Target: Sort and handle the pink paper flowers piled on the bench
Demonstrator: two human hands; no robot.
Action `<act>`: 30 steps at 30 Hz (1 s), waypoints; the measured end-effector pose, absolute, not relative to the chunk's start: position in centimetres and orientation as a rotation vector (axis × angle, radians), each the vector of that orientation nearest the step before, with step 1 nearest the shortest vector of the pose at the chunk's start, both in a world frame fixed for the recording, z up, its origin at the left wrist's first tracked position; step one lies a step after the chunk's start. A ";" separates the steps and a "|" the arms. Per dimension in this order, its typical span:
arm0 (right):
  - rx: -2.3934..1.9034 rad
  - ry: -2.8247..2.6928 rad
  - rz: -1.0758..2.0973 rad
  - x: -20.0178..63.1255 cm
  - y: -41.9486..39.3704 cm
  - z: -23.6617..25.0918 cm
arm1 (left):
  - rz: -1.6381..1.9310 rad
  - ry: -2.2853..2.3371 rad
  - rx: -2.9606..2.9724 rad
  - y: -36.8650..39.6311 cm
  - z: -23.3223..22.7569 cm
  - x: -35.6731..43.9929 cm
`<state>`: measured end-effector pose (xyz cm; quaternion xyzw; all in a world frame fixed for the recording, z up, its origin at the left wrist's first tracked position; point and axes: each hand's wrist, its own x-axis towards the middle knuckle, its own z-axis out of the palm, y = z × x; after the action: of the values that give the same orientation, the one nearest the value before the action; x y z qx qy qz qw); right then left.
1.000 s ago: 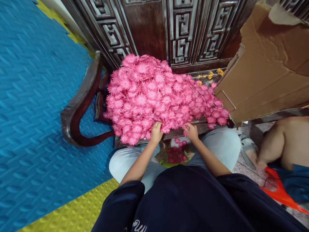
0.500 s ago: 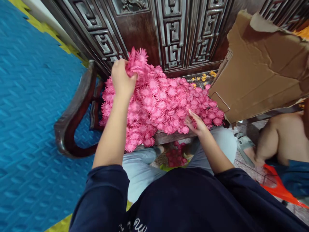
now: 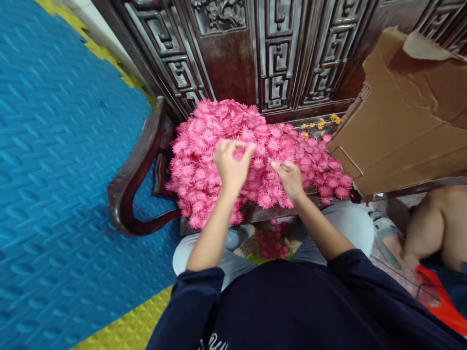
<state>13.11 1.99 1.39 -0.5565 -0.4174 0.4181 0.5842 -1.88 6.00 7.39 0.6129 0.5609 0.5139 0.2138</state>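
A big heap of pink paper flowers (image 3: 204, 146) lies on the seat of a dark carved wooden bench (image 3: 255, 213). Above the middle of the heap, my left hand (image 3: 230, 167) has its thumb and fingers pinched around a pink flower. My right hand (image 3: 291, 179) rests on the heap's near right side, its fingertips closed on another pink flower. Both arms are in dark navy sleeves, and my knees in light trousers sit just under the seat's front edge.
The bench's curved armrest (image 3: 134, 170) is at the left and a torn cardboard box (image 3: 408, 126) at the right. Small yellow flowers (image 3: 321, 122) lie behind the heap, dark red flowers (image 3: 270, 243) between my knees. Another person's leg (image 3: 434, 228) is at the right, blue foam mats (image 3: 54, 170) at the left.
My left hand went from the heap's front edge up to its back left with a bunch of flowers, then came back to the middle. My right hand shifted slightly up onto the heap.
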 end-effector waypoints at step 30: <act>-1.261 -1.165 1.110 13.7 -1.7 4.6 | 1.185 0.984 0.790 1.3 2.4 0.1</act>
<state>13.71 -1.69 4.63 -0.5264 -0.4862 0.4632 0.5215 0.09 1.33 2.42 0.3473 0.4327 0.5214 0.6483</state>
